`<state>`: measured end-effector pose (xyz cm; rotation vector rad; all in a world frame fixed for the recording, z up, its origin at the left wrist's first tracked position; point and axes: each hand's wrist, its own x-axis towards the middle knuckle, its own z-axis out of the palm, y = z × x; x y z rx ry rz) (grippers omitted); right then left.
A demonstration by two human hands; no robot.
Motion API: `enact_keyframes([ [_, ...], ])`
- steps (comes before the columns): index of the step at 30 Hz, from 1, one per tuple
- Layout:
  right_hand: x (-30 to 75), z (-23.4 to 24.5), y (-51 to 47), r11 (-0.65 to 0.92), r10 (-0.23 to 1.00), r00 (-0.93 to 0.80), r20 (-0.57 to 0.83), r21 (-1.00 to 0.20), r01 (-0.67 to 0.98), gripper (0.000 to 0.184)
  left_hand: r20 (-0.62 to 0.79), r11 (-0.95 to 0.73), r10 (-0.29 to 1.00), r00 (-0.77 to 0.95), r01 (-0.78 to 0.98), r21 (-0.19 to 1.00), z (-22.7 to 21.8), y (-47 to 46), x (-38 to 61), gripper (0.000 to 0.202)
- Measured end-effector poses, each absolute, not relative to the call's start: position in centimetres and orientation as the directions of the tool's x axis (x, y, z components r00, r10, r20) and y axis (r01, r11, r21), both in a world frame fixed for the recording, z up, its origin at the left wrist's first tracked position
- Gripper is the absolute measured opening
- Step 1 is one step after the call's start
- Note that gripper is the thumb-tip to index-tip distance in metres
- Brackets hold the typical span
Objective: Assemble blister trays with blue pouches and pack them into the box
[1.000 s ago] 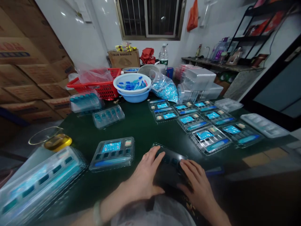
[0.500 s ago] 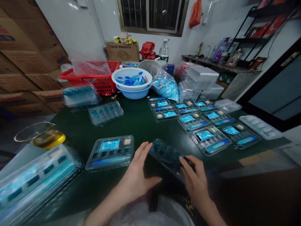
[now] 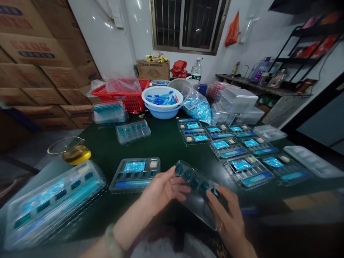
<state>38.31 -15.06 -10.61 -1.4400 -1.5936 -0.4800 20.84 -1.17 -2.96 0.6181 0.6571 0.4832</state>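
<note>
A clear plastic tray [image 3: 197, 202] with a row of dark teal pieces in its pockets is held tilted above the near part of the table. At its left end is my left hand [image 3: 161, 190], one digit on the upper corner and the other fingers curled by the lower side. My right hand [image 3: 228, 215] grips the right end, its fingertips at the last teal piece [image 3: 215, 192]. To the left lies a filled tray [image 3: 135, 175] with a blue packet, a pale block, teal pieces and a blue pen. A stack of similar filled trays [image 3: 56, 204] sits further left.
Several trays with packets and pens [image 3: 242, 165] lie on the right. Behind are a white basin [image 3: 161, 94] of blue pens, a red basket [image 3: 134, 102], a bag of blue packets [image 3: 199, 109] and clear containers [image 3: 238, 98]. A yellow object [image 3: 77, 154] sits left.
My left hand has turned and closed in on the tray's left end. The tray is tilted more toward me, showing the teal row plainly. The camera view has shifted left and up.
</note>
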Motion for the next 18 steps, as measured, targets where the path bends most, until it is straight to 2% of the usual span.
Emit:
enact_keyframes([
  [3, 38.0, -11.3, -15.4, 0.263, 0.581, 0.089, 0.809, -0.289, 0.921, 0.054, -0.353, 0.644, 0.642, 0.681, -0.229, 0.730, -4.0, -1.7, 20.1, 0.020],
  [7, 37.7, -11.8, -15.5, 0.265, 0.605, 0.077, 0.792, -0.292, 0.919, 0.055, -0.334, 0.633, 0.676, 0.657, -0.287, 0.719, -4.9, -2.5, 19.2, 0.017],
  [9, 37.5, -11.6, -15.2, 0.263, 0.601, 0.068, 0.796, -0.277, 0.924, 0.055, -0.336, 0.669, 0.668, 0.663, -0.339, 0.661, -4.8, -2.5, 18.9, 0.022],
  [12, 37.0, -11.1, -14.5, 0.260, 0.585, 0.051, 0.809, -0.247, 0.933, 0.055, -0.294, 0.754, 0.618, 0.729, -0.445, 0.482, -4.3, -2.0, 18.5, 0.046],
  [14, 36.6, -10.8, -13.9, 0.257, 0.594, 0.028, 0.804, -0.223, 0.940, 0.055, -0.290, 0.792, 0.592, 0.752, -0.476, 0.381, -4.0, -1.7, 18.4, 0.053],
  [16, 36.2, -10.7, -13.4, 0.261, 0.609, 0.008, 0.793, -0.210, 0.942, 0.054, -0.328, 0.795, 0.596, 0.734, -0.480, 0.370, -4.0, -1.5, 18.5, 0.041],
  [18, 35.9, -10.6, -13.0, 0.269, 0.619, -0.005, 0.785, -0.207, 0.941, 0.053, -0.342, 0.760, 0.637, 0.691, -0.491, 0.425, -4.2, -1.6, 18.7, 0.026],
])
